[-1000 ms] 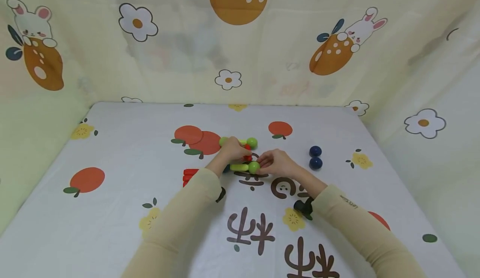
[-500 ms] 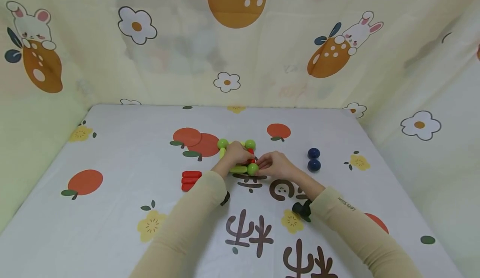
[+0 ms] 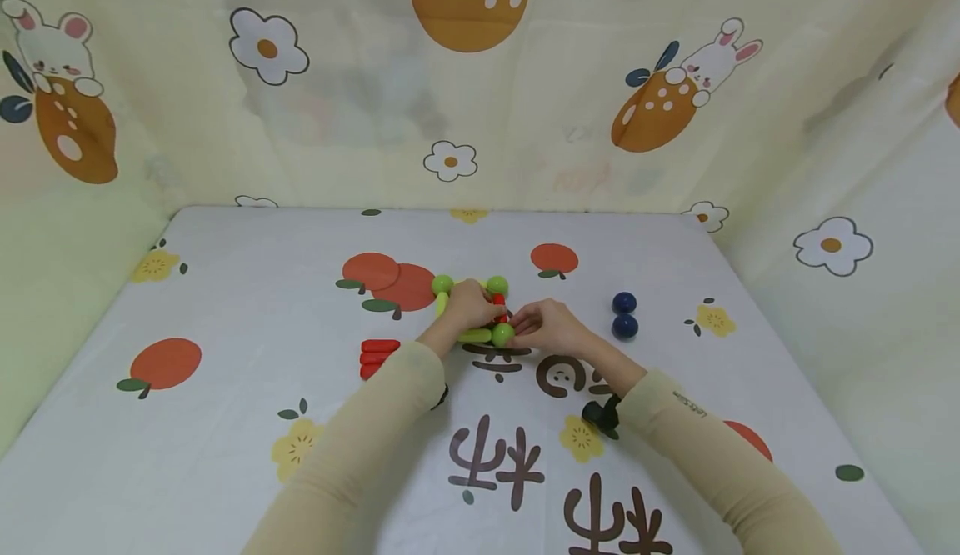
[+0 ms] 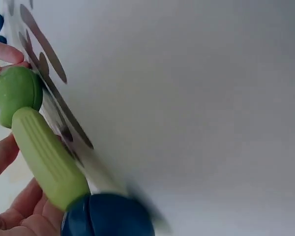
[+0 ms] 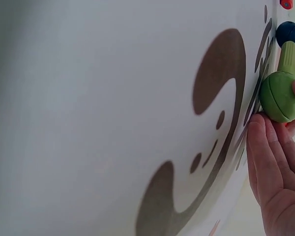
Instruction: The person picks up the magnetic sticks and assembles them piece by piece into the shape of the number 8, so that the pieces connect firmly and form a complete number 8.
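Observation:
A small frame of toy rods and balls lies mid-table in the head view. Its back corners are a green ball [image 3: 442, 285] and another green ball [image 3: 498, 286]. My left hand [image 3: 468, 307] reaches over it and pinches a red rod [image 3: 499, 308] on the right side. At the front right corner, my right hand [image 3: 551, 327] holds a green ball [image 3: 502, 336] with its fingertips. A yellow-green rod [image 4: 49, 157] joins this ball to a dark blue ball [image 4: 110, 216] in the left wrist view; my left hand hides that blue corner in the head view.
Several red rods [image 3: 378, 358] lie side by side left of the frame. To its right sit two dark blue balls [image 3: 624, 314]. A printed white cloth [image 3: 225, 422] covers the table, and a patterned curtain [image 3: 360, 105] rises behind it.
My left hand has shifted slightly, with the red rod now lying between the two right-hand green balls. The frame's left yellow-green rod has come into sight. My right hand stays at the green ball.

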A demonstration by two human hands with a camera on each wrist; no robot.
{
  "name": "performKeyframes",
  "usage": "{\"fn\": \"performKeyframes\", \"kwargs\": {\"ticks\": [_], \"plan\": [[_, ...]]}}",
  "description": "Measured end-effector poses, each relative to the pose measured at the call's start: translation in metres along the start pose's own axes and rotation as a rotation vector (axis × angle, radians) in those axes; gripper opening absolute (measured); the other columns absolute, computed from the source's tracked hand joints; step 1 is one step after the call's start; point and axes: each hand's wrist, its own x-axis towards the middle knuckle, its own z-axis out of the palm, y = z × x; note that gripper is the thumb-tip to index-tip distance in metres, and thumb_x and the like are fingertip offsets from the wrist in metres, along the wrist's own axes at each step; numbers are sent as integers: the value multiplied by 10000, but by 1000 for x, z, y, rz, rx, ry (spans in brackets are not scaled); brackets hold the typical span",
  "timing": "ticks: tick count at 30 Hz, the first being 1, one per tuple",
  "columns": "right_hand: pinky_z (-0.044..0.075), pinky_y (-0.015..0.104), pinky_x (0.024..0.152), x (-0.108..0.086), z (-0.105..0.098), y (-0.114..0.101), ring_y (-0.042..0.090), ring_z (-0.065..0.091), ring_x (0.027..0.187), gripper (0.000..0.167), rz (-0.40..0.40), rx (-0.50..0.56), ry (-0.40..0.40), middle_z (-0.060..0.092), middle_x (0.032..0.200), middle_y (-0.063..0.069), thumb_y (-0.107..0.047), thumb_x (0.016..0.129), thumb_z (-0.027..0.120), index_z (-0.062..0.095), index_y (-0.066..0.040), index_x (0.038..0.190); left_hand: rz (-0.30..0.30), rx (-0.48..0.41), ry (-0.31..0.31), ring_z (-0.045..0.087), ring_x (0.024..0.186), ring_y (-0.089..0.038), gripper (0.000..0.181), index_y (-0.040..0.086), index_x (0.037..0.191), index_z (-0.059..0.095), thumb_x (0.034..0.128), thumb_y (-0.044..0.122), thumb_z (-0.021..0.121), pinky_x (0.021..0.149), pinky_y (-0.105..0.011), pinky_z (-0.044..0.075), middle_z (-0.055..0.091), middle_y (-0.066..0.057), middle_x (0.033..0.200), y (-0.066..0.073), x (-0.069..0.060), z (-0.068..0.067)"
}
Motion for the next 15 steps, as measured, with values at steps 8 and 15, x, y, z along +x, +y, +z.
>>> {"fn": "performKeyframes", "kwargs": {"ticks": [8, 15], "plan": [[517, 276, 700, 0, 0, -1, 195, 646, 832, 299, 9, 14, -3, 670, 907, 99, -144, 774, 723, 646, 33, 1004, 137, 99, 1, 569, 763, -176, 299, -32, 1053, 629, 834, 169, 662, 666, -257, 469, 621, -92, 888, -5, -13, -26], [516, 275, 692, -2, -1, -3, 196, 638, 838, 302, 16, 4, -5, 666, 913, 96, -139, 771, 725, 642, 34, 1004, 155, 317, -83, 537, 849, -205, 331, 12, 1023, 628, 778, 208, 734, 741, -306, 466, 586, -88, 925, -27, -31, -55]]}}
